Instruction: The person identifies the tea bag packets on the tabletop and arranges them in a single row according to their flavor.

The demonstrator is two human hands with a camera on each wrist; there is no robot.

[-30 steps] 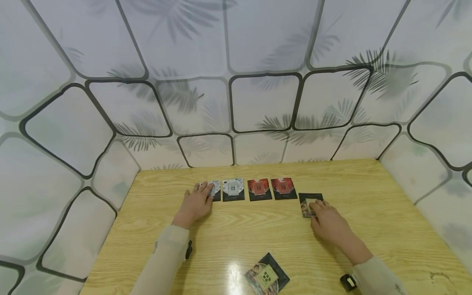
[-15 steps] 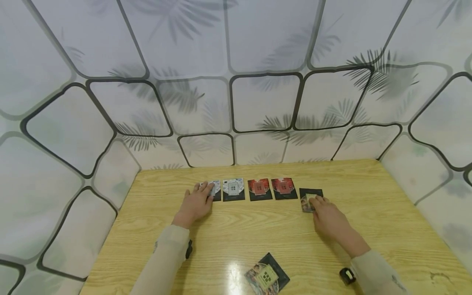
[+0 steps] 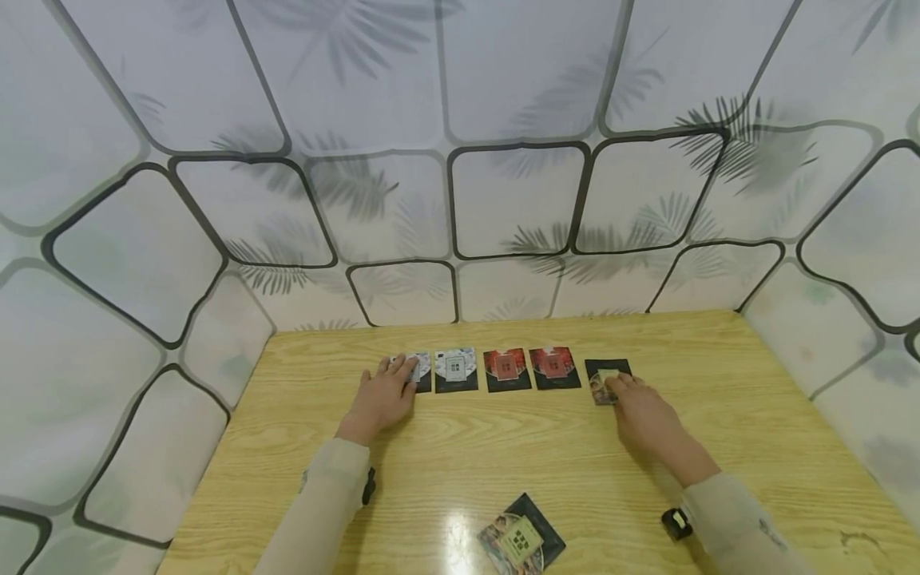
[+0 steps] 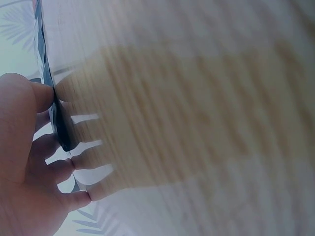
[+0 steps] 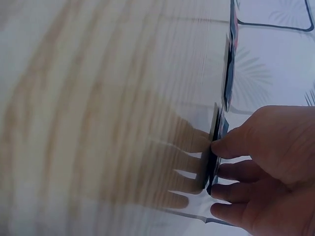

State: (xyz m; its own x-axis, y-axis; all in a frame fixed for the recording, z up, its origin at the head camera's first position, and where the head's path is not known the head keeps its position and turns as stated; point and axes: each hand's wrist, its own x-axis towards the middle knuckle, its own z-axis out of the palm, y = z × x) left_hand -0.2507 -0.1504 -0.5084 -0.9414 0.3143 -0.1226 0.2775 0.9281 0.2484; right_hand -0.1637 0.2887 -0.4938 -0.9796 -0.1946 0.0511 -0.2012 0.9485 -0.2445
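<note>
My left hand (image 3: pixel 379 403) rests with spread fingers on the leftmost white-and-black packet (image 3: pixel 424 375), partly hiding it. In the left wrist view, the thumb and fingertips of the left hand (image 4: pixel 34 162) touch the tabletop and the packet's dark edge (image 4: pixel 63 128). On the right, my right hand (image 3: pixel 650 423) presses its fingertips on a black packet with a food picture and a yellowish label (image 3: pixel 600 390). The right wrist view has that packet (image 5: pixel 212 162) edge-on, flat on the table, with thumb and fingers of the right hand (image 5: pixel 266 172) against it.
Between the hands lie another white packet (image 3: pixel 456 370) and two red-and-black packets, one (image 3: pixel 506 369) left of the other (image 3: pixel 555 367). A further food-picture packet (image 3: pixel 523 535) lies askew near the front of the wooden table (image 3: pixel 460 447). A patterned wall (image 3: pixel 517 200) stands behind.
My right hand has slid the food-picture packet away from me, up nearly level with the row. The left hand has stayed in place.
</note>
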